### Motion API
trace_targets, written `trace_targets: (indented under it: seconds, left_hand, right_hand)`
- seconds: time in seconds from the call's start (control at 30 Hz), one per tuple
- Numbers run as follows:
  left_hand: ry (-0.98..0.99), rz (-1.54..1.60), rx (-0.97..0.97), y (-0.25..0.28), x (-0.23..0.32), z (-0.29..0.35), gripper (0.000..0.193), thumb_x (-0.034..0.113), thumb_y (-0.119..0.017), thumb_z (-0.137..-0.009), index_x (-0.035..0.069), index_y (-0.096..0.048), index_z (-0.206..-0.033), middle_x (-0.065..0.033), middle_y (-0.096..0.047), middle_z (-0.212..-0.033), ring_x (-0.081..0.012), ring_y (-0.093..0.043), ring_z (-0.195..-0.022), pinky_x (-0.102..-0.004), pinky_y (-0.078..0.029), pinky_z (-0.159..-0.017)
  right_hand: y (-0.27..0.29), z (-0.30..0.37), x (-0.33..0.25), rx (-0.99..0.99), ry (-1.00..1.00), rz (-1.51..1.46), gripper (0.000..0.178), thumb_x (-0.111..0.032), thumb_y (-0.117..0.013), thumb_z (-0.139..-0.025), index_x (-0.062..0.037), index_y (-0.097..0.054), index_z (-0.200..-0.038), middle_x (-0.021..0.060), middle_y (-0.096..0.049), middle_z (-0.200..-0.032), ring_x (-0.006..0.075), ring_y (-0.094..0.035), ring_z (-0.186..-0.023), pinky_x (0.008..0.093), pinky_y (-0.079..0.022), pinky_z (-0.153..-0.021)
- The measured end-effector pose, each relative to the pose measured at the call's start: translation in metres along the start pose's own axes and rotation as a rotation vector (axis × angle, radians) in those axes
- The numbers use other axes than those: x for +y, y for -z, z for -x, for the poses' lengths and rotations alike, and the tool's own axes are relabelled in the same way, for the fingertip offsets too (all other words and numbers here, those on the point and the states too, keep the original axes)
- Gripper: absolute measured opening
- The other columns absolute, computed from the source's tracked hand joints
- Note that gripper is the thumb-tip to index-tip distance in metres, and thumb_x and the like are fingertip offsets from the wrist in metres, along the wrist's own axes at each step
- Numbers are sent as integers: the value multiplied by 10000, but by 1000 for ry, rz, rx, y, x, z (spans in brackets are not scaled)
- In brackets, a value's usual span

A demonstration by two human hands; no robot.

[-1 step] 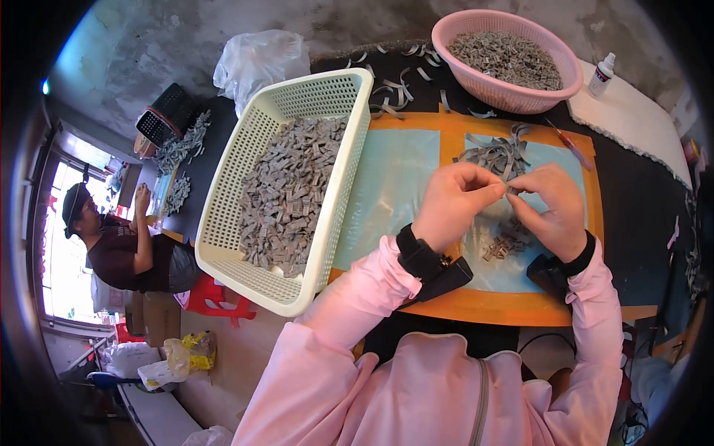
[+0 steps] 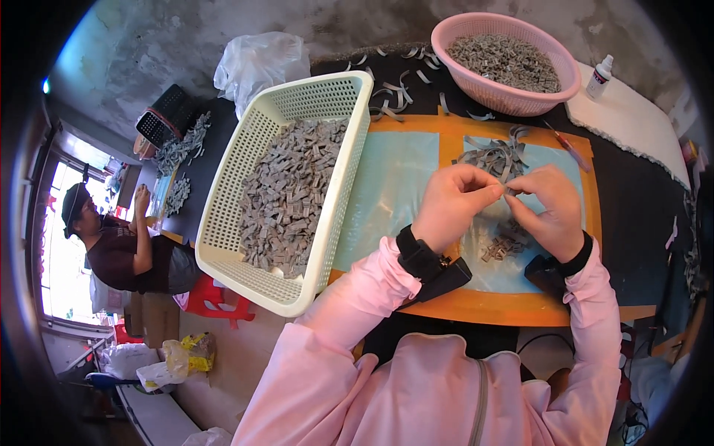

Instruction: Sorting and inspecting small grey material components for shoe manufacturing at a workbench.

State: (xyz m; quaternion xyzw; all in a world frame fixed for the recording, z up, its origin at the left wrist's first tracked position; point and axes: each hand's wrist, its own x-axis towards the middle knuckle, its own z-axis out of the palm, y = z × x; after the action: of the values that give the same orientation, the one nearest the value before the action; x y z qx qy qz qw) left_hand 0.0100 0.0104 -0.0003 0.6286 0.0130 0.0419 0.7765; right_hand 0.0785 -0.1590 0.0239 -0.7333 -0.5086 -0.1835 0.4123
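Observation:
My left hand [image 2: 457,202] and my right hand [image 2: 549,207] meet over the blue sheet [image 2: 398,189] with thumbs and forefingers pinched together. Between the fingertips is a small grey strip [image 2: 506,190], mostly covered by the fingers. Just beyond them lies a tangled pile of curved grey strips [image 2: 497,154]. A little heap of short grey-brown pieces [image 2: 502,247] rests on the sheet below the hands, partly hidden by the right hand.
A cream basket [image 2: 346,186] of short grey-brown pieces stands left, a pink basket [image 2: 465,83] of similar pieces far right. Near the latter are a red-handled tool [image 2: 574,149], white bottle [image 2: 599,76] and foam board [image 2: 632,126]. Another person [image 2: 126,245] works far left.

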Motion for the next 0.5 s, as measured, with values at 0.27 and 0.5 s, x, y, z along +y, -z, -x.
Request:
trace_targets:
  seconds: [0.27, 0.5]
  left_hand:
    - [-107, -13, -1, 5, -11, -4, 152, 118, -625, -826, -7, -609, -911, -25, -609, -840, -74, -537, -762, -203, -416, -696]
    - [-92, 224, 43, 15, -22, -9, 204, 144, -549, -886, -3, -564, -1028, -50, -603, -919, -102, -562, -857, -233, -432, -785]
  right_hand:
    - [0, -1, -13, -42, -132, -14, 196, -7, -686, -661, -31, -615, -841, 79, -594, -731, 208, -558, -653, 308, -431, -583]
    - [6, -59, -72, -213, -158, -120, 120, -52, -655, -728, -12, -623, -836, 87, -601, -737, 206, -572, -646, 300, -450, -595]
